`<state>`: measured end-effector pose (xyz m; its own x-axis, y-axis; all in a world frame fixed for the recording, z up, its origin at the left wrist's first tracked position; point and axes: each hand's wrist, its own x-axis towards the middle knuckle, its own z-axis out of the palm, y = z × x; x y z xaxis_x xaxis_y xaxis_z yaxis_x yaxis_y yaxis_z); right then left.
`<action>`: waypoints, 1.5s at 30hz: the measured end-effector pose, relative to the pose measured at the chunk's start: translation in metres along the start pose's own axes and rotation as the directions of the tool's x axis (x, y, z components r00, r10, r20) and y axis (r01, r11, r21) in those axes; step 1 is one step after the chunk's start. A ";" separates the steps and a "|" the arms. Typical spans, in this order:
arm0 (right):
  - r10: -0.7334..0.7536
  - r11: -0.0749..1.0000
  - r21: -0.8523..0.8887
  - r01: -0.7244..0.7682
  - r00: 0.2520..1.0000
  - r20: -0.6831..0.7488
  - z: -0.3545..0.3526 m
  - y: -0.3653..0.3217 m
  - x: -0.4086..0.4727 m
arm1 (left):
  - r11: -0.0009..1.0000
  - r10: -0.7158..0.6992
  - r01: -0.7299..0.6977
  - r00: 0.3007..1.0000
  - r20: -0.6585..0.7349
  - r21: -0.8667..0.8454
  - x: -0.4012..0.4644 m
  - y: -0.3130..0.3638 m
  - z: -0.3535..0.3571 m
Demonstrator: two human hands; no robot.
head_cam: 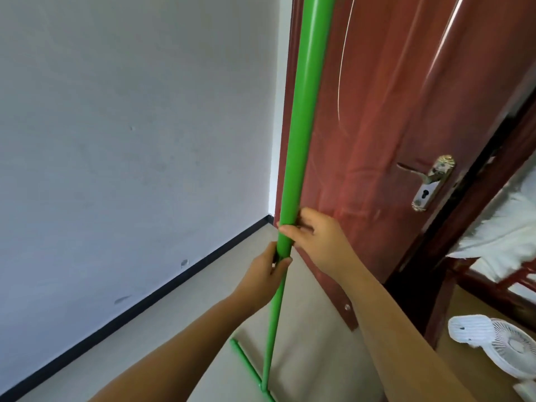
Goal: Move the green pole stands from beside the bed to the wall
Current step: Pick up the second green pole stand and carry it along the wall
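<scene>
Both forearms enter from the bottom edge. Left hand (262, 271) grasps the green stand (298, 146) at centre frame where the thick tube meets the thin rod; right hand (314, 236) clasps the tube above. Risk: the tube could scrape the red door (406, 111), or its foot catch the floor.

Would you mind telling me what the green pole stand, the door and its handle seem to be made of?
Green pole stand: likely metal tube with a smooth, semi-gloss green coating; soft highlights run along it, though plastic cannot be ruled out.
Door: reddish-brown with a glossy finish showing bright reflections; lacquered wood or painted steel, unclear which.
Door handle: metal, brass-toned ornate top over a shiny silver plate.
</scene>
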<state>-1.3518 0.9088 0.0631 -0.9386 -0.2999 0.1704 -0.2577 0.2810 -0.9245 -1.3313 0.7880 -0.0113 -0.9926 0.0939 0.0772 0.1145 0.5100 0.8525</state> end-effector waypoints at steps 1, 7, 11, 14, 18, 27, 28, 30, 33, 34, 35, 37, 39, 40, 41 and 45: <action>0.007 1.000 0.012 -0.008 1.000 0.017 0.006 0.001 0.013 | 1.000 -0.019 0.019 1.000 -0.020 0.004 0.008 -0.006 -0.007; 0.011 1.000 0.021 -0.013 0.995 0.097 0.042 0.003 0.090 | 0.994 -0.108 0.105 0.986 -0.129 -0.032 0.051 -0.034 -0.053; -0.025 0.999 0.050 0.016 0.982 0.189 0.068 0.000 0.133 | 0.980 -0.195 0.184 0.958 -0.212 -0.070 0.069 -0.052 -0.080; -0.067 0.997 0.052 0.055 0.964 0.258 0.084 -0.002 0.169 | 0.969 -0.246 0.234 0.925 -0.288 -0.075 0.087 -0.063 -0.098; -0.143 0.989 0.077 0.123 0.915 0.377 0.103 0.002 0.225 | 0.947 -0.320 0.296 0.852 -0.413 -0.124 0.118 -0.077 -0.117; -0.320 0.944 0.178 0.279 0.635 0.704 0.123 0.002 0.328 | 0.863 -0.470 0.433 0.504 -0.725 -0.259 0.183 -0.085 -0.125; -0.338 0.936 0.188 0.299 0.601 0.724 0.124 0.003 0.337 | 0.855 -0.478 0.440 0.464 -0.746 -0.275 0.189 -0.084 -0.124; -0.367 0.920 0.211 0.330 0.540 0.757 0.128 0.002 0.355 | 0.838 -0.488 0.458 0.387 -0.782 -0.296 0.203 -0.083 -0.125; -0.398 0.897 0.231 0.378 0.460 0.793 0.136 0.002 0.380 | 0.817 -0.504 0.471 0.306 -0.808 -0.332 0.220 -0.087 -0.131; -0.410 0.888 0.243 0.390 0.436 0.801 0.139 0.002 0.389 | 0.813 -0.506 0.474 0.285 -0.814 -0.339 0.226 -0.089 -0.134; -0.424 0.879 0.259 0.401 0.410 0.807 0.142 0.002 0.397 | 0.809 -0.504 0.479 0.264 -0.822 -0.341 0.231 -0.092 -0.136; -0.449 0.861 0.290 0.417 0.357 0.819 0.150 0.002 0.415 | 0.805 -0.492 0.485 0.223 -0.842 -0.342 0.243 -0.100 -0.142; -0.464 0.845 0.311 0.435 0.305 0.832 0.158 0.004 0.433 | 0.796 -0.484 0.499 0.184 -0.856 -0.343 0.257 -0.109 -0.147; -0.471 0.837 0.323 0.441 0.282 0.836 0.163 0.005 0.443 | 0.792 -0.479 0.507 0.169 -0.862 -0.340 0.265 -0.114 -0.151; -0.482 0.828 0.337 0.448 0.260 0.837 0.169 0.005 0.454 | 0.791 -0.472 0.512 0.159 -0.867 -0.336 0.272 -0.119 -0.155; -0.507 0.795 0.380 0.473 0.172 0.845 0.190 0.003 0.494 | 0.778 -0.479 0.515 0.116 -0.870 -0.359 0.300 -0.132 -0.177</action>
<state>-1.7727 0.5886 0.0799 0.1626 -0.9642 0.2096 -0.5612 -0.2651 -0.7841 -1.6517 0.5979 -0.0092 -0.2056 -0.9773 0.0505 -0.4371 0.1378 0.8888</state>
